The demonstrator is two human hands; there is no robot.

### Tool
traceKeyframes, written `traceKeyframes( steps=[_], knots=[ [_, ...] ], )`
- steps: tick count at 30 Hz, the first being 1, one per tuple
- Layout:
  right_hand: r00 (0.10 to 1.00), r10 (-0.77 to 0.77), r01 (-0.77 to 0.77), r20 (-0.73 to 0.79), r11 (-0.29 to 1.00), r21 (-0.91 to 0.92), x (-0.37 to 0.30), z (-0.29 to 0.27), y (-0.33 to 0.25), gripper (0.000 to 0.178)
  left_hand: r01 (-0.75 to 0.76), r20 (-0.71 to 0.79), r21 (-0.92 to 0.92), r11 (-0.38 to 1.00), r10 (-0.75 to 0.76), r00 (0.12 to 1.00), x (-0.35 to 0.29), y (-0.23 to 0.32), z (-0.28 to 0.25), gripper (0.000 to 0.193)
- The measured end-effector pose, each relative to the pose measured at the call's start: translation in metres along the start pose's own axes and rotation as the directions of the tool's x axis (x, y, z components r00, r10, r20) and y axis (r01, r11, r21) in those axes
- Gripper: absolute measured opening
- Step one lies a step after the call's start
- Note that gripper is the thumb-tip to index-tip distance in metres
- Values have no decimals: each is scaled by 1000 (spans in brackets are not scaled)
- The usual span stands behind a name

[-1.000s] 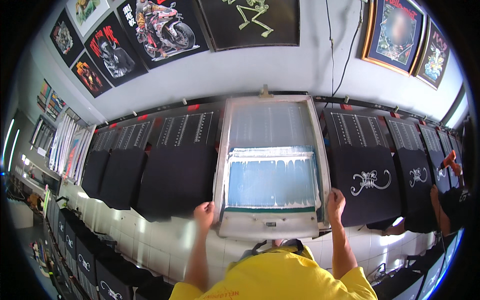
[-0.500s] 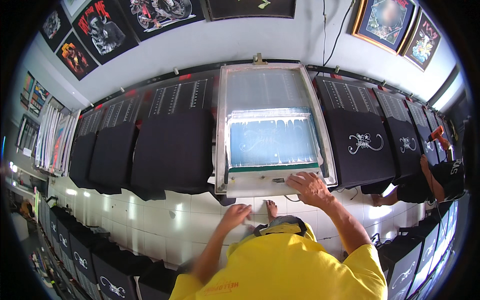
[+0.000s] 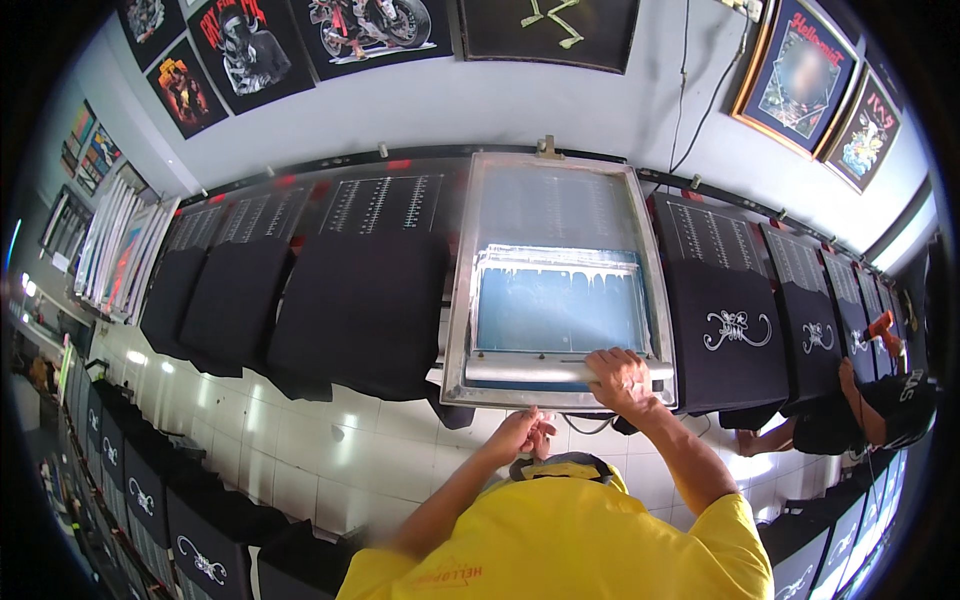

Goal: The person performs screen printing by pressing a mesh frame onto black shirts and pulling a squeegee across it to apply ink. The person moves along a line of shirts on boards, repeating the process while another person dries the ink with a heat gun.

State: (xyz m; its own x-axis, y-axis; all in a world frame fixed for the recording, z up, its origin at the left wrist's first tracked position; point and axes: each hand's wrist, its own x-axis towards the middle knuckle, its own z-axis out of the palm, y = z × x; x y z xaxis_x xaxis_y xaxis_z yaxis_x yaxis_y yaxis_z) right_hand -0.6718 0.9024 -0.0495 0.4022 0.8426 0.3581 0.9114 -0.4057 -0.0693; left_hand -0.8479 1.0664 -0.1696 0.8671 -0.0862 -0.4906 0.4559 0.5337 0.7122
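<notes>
Head view: my right grip (image 3: 620, 380) now wraps the pale bar (image 3: 540, 369) it earlier rested on; my left grip (image 3: 522, 434) curls below the screen frame (image 3: 462, 300), pinch unclear.

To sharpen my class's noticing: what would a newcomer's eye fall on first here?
Probably the large pale frame at the centre, with its bright blue panel; the right grip is on a long pale bar across its near end. Next might come the yellow shirt at the bottom edge, then the curly white design on black cloth just right of the frame.
</notes>
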Motion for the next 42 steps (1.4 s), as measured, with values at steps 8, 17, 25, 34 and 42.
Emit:
traceKeyframes(
  steps=[8, 17, 25, 34, 42],
  knots=[
    [994, 108, -108, 1, 993, 39, 78, 16, 76, 29, -88, 62, 240, 967, 76, 995, 10, -8, 9, 62],
    [962, 195, -181, 191, 979, -91, 164, 26, 121, 27, -365, -122, 390, 845, 440, 889, 25, -40, 25, 43],
    [969, 137, -121, 203, 988, -92, 180, 39, 126, 30, -153, -195, 274, 950, 210, 958, 11, -12, 37, 42],
    [977, 33, -29, 210, 999, -26, 188, 46, 130, 31, -158, -156, 362, 919, 226, 961, 12, -16, 30, 44],
    [960, 10, -2, 278, 1000, -30, 176, 30, 117, 26, -162, -139, 371, 915, 227, 964, 10, -10, 32, 44]
  ],
)
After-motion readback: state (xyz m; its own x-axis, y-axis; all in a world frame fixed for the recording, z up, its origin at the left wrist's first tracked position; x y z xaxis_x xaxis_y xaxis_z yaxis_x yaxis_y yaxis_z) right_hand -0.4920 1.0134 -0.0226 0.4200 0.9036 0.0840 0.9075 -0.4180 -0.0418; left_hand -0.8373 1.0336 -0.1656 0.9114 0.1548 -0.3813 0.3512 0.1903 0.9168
